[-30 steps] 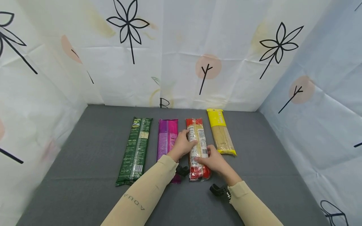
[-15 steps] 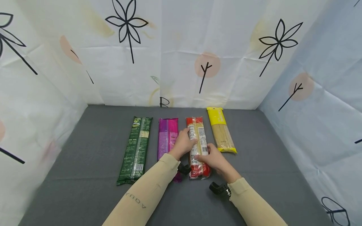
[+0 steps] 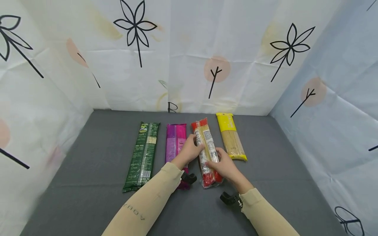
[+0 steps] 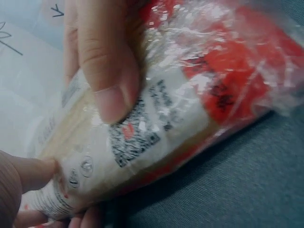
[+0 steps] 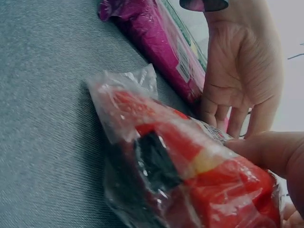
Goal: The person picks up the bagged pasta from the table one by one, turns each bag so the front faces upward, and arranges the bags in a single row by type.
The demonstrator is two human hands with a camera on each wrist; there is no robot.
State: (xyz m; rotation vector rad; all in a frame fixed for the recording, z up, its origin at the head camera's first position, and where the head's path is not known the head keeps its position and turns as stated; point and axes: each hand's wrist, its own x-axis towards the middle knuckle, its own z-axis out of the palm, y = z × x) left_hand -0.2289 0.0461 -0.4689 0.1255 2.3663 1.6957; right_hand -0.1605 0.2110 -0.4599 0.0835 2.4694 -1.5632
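Observation:
A clear pack of dried noodles (image 3: pixel 209 148) with red ends lies between both hands, its far end turned slightly left. My left hand (image 3: pixel 188 152) grips the left side of its upper half, thumb on top. Lower down, my right hand (image 3: pixel 223 167) holds the right side, its thumb across the printed label. In the left wrist view, the noodle pack (image 4: pixel 185 104) is tilted, with a QR code beside one thumb. The right wrist view shows the pack's crumpled red end (image 5: pixel 213 180) close over the grey cloth. Fingers beneath the pack are mostly hidden.
Left of the held pack lies a purple packet (image 3: pixel 175 141), partly covered by the left arm. Further left is a long green packet (image 3: pixel 142 157). A yellow-ended noodle packet (image 3: pixel 232 139) lies to the right. White patterned sheets (image 3: pixel 189 65) stand behind the grey tabletop (image 3: pixel 88 170) and at its sides.
The noodle pack has turned, its far end swinging left and its near end slightly right. Both hands keep their grip on it. The other packets stay put.

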